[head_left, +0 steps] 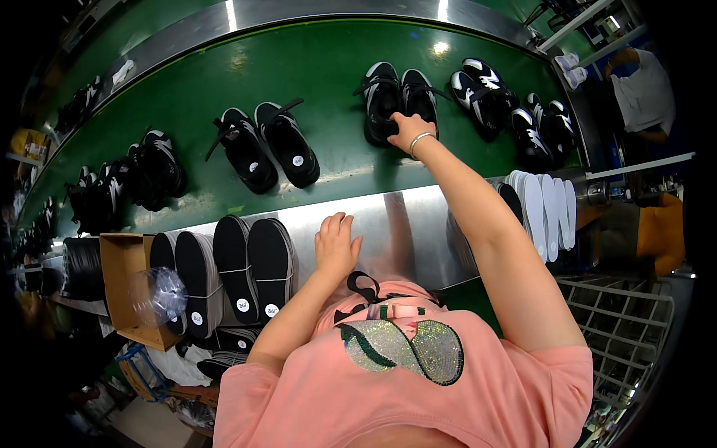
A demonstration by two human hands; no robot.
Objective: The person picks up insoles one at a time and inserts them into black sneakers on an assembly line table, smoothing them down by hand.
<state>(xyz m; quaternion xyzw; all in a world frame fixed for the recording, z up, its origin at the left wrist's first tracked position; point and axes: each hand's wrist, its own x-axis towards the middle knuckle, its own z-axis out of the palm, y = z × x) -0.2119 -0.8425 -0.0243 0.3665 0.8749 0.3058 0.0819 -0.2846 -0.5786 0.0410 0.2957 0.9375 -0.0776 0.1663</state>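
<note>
On the green belt ahead, my right hand (pixel 412 134), with a bangle at the wrist, has its fingers closed at the heel of a black sneaker (pixel 380 93) with grey trim. Its mate (pixel 419 93) stands close on the right, partly behind the hand. My left hand (pixel 337 245) holds nothing, its fingers stretched out over the metal ledge (pixel 373 218) at the belt's near side. Another pair of black sneakers (pixel 269 145) stands on the belt to the left, straps loose, with a round white sticker inside each.
More black-and-white sneakers (pixel 478 97) stand at the right end of the belt, others (pixel 157 172) at the left. Tied stacks of black insoles (pixel 237 261) stand left beside a cardboard box (pixel 123 276). White insoles (pixel 539 213) and a wire rack (pixel 620 321) are at right.
</note>
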